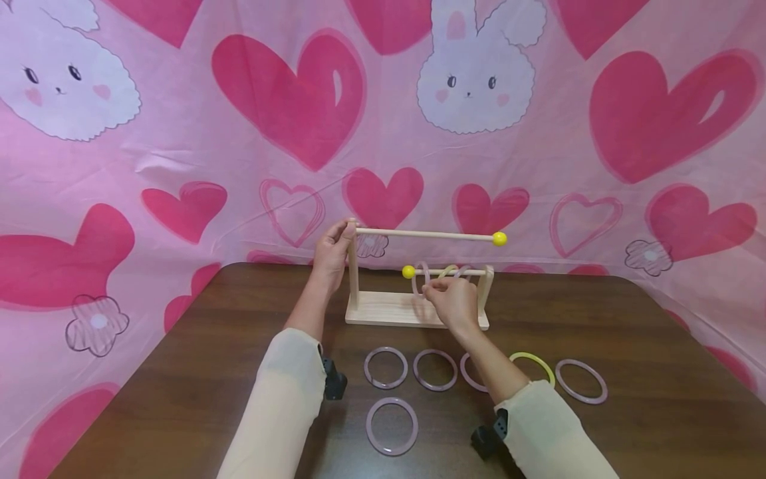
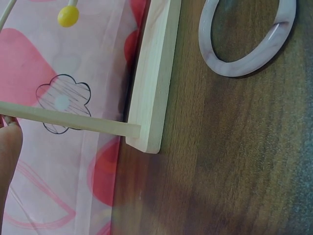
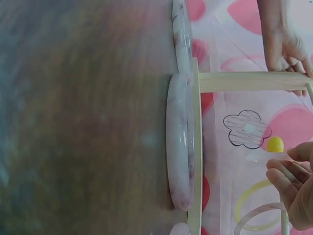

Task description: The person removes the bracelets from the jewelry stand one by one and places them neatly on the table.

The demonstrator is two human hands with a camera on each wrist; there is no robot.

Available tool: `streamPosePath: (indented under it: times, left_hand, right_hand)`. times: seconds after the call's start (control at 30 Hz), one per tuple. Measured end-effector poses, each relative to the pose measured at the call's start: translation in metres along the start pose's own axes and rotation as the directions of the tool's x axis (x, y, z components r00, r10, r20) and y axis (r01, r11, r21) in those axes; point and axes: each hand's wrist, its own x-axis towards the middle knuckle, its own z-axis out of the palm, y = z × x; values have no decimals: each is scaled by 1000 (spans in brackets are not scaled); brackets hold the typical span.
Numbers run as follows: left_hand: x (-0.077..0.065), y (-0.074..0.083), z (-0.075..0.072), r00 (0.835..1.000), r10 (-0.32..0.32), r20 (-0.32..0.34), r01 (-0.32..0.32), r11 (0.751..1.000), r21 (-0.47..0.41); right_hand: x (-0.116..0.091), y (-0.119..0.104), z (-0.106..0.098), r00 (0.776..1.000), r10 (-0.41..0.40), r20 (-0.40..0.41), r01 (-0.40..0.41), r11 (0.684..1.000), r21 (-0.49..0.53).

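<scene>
The near edge of the table (image 1: 197,372) was cut off from my view, the right forearm (image 1: 501,366) and sleeve (image 1: 553,426) hid parts of a purple ring (image 1: 463,374) and a yellow ring (image 1: 534,356) toward it, and the right hand (image 1: 455,305) partly covered the rings (image 1: 447,271) on the lower bar (image 1: 479,272).

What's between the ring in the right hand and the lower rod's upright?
Two rings are visible on the lower rod: a yellow ring, then a lilac ring nearer the upright. They may stop the held ring short of it.
</scene>
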Motion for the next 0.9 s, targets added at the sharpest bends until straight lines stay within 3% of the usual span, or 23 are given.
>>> streamPosePath:
  times: [0.9]
  left_hand:
    - [-1,0,0,1000,2,5,-2,1000,10]
  right_hand:
    - [1,-1,2,1000,9,-18,-8,997,72]
